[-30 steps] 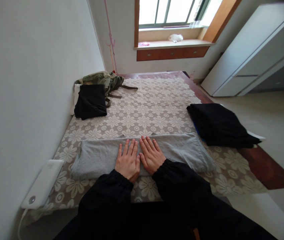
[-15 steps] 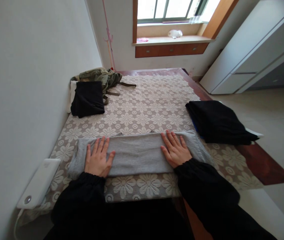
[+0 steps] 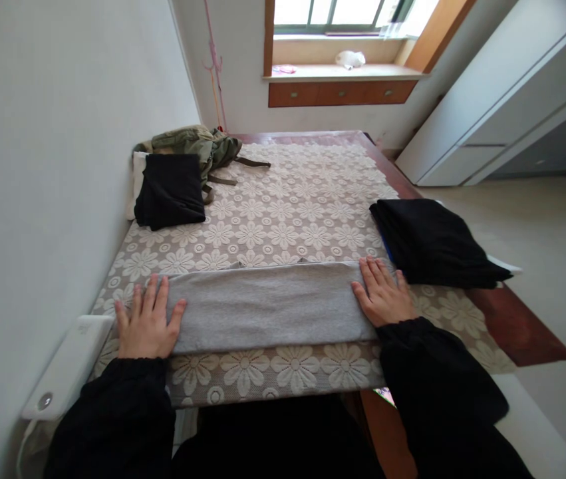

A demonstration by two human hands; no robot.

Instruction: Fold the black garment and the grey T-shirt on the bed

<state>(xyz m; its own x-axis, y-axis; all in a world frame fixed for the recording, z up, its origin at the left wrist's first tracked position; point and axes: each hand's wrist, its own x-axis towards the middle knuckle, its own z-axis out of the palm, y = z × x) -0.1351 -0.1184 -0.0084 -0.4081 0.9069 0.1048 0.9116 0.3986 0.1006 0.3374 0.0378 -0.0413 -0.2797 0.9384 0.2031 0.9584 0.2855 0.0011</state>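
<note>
A grey garment (image 3: 267, 306), folded into a long flat strip, lies across the near part of the table. My left hand (image 3: 147, 324) rests flat over its left end, fingers spread and pointing away from me. Over the right end lies my right hand (image 3: 384, 296), palm down, with its fingers stretched out. Both hands are open and press on the cloth without gripping it. The ends under the palms are partly hidden. A small fold pokes up along the far edge of the strip.
A flower-patterned lace tablecloth (image 3: 283, 213) covers the table. Folded black clothes (image 3: 432, 243) are stacked at the right edge, near my right hand. Another black folded garment (image 3: 171, 189) lies far left beside a green backpack (image 3: 213, 150). A white power bank (image 3: 70, 366) with a cable sits at the left.
My hands have slid apart along the grey garment, the left one leftward and the right one rightward, to its two ends. The cloth between them looks smoother.
</note>
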